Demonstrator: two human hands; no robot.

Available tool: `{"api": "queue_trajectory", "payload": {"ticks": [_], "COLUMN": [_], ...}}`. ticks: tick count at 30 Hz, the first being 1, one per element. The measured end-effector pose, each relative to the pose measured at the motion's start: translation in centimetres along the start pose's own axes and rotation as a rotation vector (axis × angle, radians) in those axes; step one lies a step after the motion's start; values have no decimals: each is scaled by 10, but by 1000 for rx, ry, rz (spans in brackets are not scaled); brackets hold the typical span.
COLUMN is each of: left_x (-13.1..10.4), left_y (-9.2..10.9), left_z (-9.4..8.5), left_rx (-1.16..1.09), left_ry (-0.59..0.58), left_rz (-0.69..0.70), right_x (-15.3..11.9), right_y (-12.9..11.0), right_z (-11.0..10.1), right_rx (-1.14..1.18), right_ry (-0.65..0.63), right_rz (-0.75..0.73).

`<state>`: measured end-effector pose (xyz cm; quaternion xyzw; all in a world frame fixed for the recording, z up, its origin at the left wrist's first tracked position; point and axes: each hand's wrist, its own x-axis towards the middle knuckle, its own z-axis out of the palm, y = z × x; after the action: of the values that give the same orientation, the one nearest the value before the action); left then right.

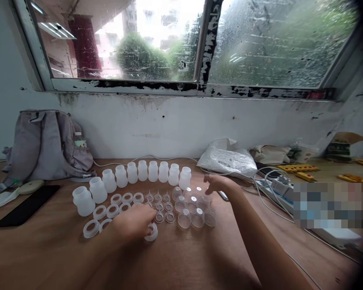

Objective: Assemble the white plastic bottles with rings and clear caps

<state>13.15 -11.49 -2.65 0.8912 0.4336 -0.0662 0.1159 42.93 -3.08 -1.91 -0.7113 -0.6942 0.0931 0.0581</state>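
Observation:
My left hand [135,222] is low over the table, its fingers closed on a translucent white bottle collar ring [151,233]. Part of that ring is hidden by the fingers. Beneath and left of this hand lie more white collar rings [91,228], some covered by it. Clear nipples [159,217] stand in short rows just beyond its fingertips. My right hand [219,183] hovers past the group of clear dome caps [197,218], fingers apart and pointing left, with nothing seen in them. Close to it is the last white bottle [185,177] of a curved row.
A grey backpack [48,145] and a black phone-like slab [28,206] are on the left. Along the wall sits a silvery plastic bag [228,158]. White cables and a power strip [278,193] lie at right, beside yellow tools [305,177]. A window [124,86] is above.

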Motion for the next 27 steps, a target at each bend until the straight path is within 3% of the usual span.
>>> {"api": "queue_trajectory", "payload": {"ticks": [2, 4, 8, 10, 12, 19, 27], "left_x": [0, -3, -11, -14, -15, -10, -6], "left_y": [-1, 0, 6, 8, 7, 2, 3], "left_z": [-3, -11, -29, -35, -37, -34, -32], "left_rx": [-39, -87, -165, -197, -215, -233, -269], "left_ry": [84, 164, 344, 418, 474, 563, 556], "left_rz": [39, 58, 55, 66, 70, 67, 84], "right_x": [-10, -26, -63, -76, -83, -79, -75], "right_y": [-14, -35, -84, -103, -115, -119, -116], "right_z": [-12, -23, -31, -27, -22, -14, -11], "right_rx": [58, 195, 357, 399, 380, 364, 354], "right_ry": [-18, -55, -272, -321, -288, -200, -200], "right_rz": [-89, -283, -585, -659, -660, -697, -717]}}
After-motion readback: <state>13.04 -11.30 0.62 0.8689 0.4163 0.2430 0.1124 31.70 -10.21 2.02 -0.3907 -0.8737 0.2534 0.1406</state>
